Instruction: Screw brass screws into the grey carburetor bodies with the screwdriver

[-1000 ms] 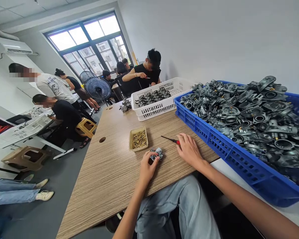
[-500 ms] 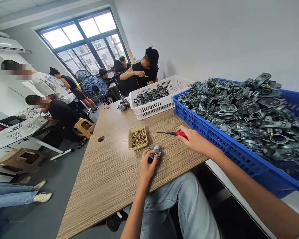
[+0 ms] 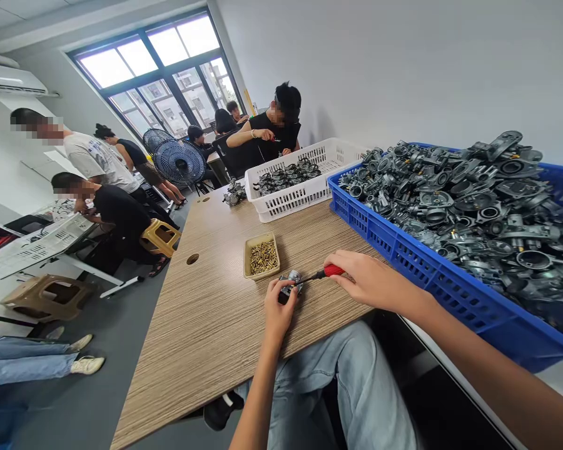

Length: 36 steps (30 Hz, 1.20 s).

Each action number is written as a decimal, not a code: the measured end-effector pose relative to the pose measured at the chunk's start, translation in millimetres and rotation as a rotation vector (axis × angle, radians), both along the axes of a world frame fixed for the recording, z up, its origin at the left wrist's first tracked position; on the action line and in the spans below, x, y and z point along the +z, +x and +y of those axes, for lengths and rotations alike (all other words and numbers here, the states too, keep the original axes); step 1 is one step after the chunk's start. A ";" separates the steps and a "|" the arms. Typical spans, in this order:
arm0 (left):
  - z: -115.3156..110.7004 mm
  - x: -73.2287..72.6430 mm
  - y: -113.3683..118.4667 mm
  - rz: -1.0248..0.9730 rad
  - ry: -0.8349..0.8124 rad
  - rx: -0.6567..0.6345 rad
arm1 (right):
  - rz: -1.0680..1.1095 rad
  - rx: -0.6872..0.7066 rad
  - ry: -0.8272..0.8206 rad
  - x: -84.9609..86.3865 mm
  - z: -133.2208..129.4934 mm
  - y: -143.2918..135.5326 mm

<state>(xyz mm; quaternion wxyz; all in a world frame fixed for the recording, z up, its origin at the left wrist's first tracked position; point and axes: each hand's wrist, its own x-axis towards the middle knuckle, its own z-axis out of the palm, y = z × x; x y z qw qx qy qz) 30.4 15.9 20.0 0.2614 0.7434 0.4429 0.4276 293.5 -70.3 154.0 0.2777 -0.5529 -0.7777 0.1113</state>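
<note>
There's a wood-grain table [image 3: 178, 350], a round hole [image 3: 192, 259] in its top toward eleven o'clock, straight ahead being twelve. Closest, at twelve, a gray metal part [image 3: 293, 274] is on or just above the wood. Slightly beyond, a small tub [image 3: 263, 276] of brass-colored pieces [image 3: 263, 255] stands toward half past eleven. Farther, a white basket [image 3: 274, 207] sits at twelve, metal castings [image 3: 234, 194] just beside it toward eleven. Between one and two, a blue crate [image 3: 388, 246] borders the bare wood.

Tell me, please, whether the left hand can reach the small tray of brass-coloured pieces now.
Probably yes: the tray lies just beyond the left hand, with nothing covering it. That hand holds a metal part, though, and would likely need to release it first.
</note>
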 end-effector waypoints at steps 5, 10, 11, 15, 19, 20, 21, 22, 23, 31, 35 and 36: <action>0.1 0.2 0.1 -0.011 -0.006 0.007 | -0.027 -0.005 -0.041 0.4 0.7 -2.3; 0.1 -0.3 0.3 -0.028 0.003 0.009 | -0.108 -0.032 -0.053 8.9 -5.9 -8.3; 0.2 -0.6 0.3 -0.031 0.003 0.008 | -0.140 -0.036 -0.045 10.3 -7.5 -9.9; 0.6 -1.7 0.0 -0.042 -0.005 -0.001 | -0.223 -0.036 -0.012 13.2 -11.6 -14.9; 1.1 -1.8 -0.5 -0.036 0.005 0.001 | -0.238 -0.044 -0.001 13.0 -11.5 -16.6; 1.1 -1.6 -0.5 -0.036 0.007 0.004 | -0.240 -0.049 -0.001 13.0 -11.4 -16.6; 1.1 -1.3 -0.5 -0.036 0.010 0.008 | -0.243 -0.053 -0.002 13.1 -11.4 -16.5; 1.0 -1.1 -0.5 -0.036 0.013 0.009 | -0.246 -0.056 -0.002 13.3 -11.7 -16.5; 0.9 -0.9 -0.4 -0.037 0.015 0.009 | -0.249 -0.061 -0.004 13.5 -12.2 -16.5; -0.1 1.0 0.0 -0.038 0.031 0.005 | -0.251 -0.064 -0.056 16.7 -16.2 -25.3; 0.1 0.7 -0.7 -0.023 0.034 0.006 | -0.262 -0.052 -0.093 20.3 -20.6 -31.3; 0.3 0.3 -1.1 -0.021 0.035 0.004 | -0.258 -0.037 -0.091 21.2 -22.4 -31.7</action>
